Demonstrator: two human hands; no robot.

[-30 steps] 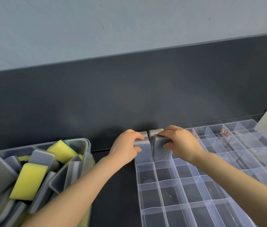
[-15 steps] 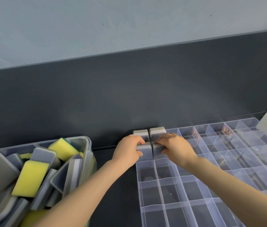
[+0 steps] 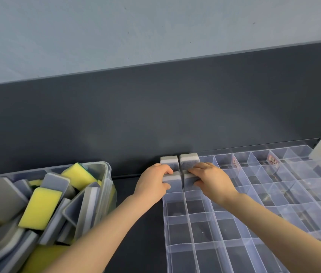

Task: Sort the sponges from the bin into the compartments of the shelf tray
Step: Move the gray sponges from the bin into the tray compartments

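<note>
left hand point(image 3: 151, 187), right hand point(image 3: 213, 184) grip grey sponges point(image 3: 173, 179) in tray point(image 3: 192, 227)

- Wall point(image 3: 116, 36), at 12 o'clock: pale blue-grey, plain but for a few dark specks
- Back panel point(image 3: 155, 115): flat charcoal grey
- Shelf surface point(image 3: 140, 243): near black
- Bin point(image 3: 107, 174), at 8 o'clock: clear plastic, slightly milky
- Yellow sponge point(image 3: 40, 208): bright yellow
- Second yellow sponge point(image 3: 77, 175), at its 1 o'clock: yellow with a thin dark green edge
- Grey sponge point(image 3: 0, 196): mid grey face; neighbours show a white band
- Shelf tray point(image 3: 190, 229): colourless, see-through
- Left front sponge point(image 3: 172, 179), right front sponge point(image 3: 190, 180), back sponges point(image 3: 168, 160): light grey top, whitish band, darker speckled grey side
- Sticker point(image 3: 235, 162), at the tray's 1 o'clock: pale with reddish dots (too small to read)
</note>
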